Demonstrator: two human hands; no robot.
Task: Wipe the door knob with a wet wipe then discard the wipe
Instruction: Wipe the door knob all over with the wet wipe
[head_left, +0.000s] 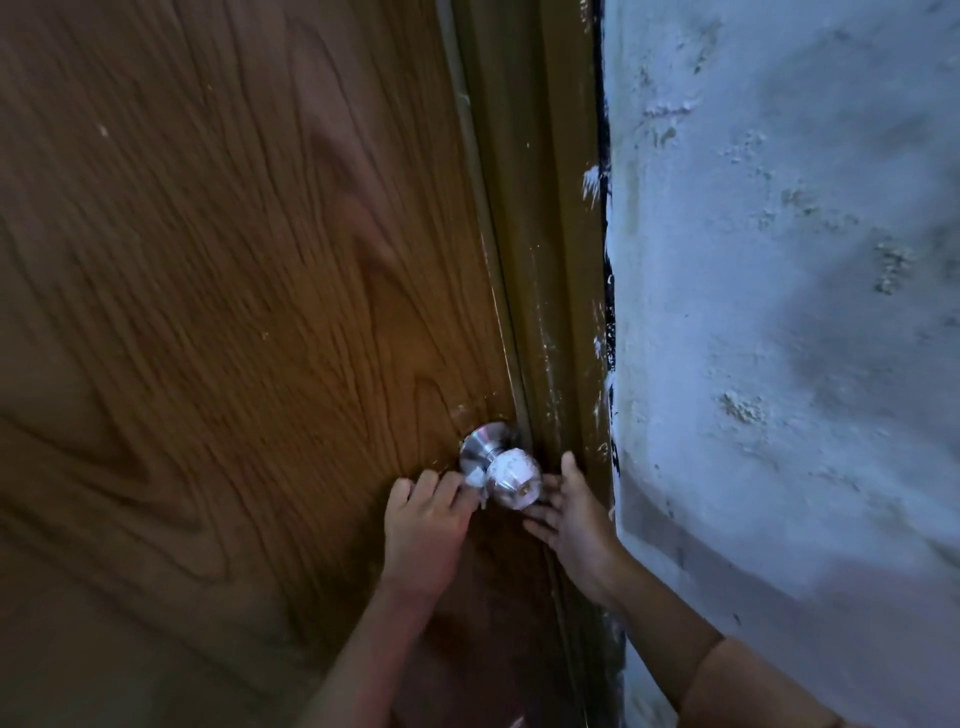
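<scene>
Wet wipe (475, 475) mostly hidden behind door knob (511, 475), knob axis jutting from wooden door (234, 312), left hand (423, 525) pinching wipe, right hand (571, 514) fingers spread beside knob

No writing, label, brand mark, number or sign can be read anywhere in the head view. The brown wood-grain door (218, 312) bears only its grain pattern, the round silver metal door knob (511, 475) shows no legible stamp or lettering, and the rough white-painted wall (779, 312) beside the dark door frame (558, 260) carries only blotches and paint smears.
</scene>
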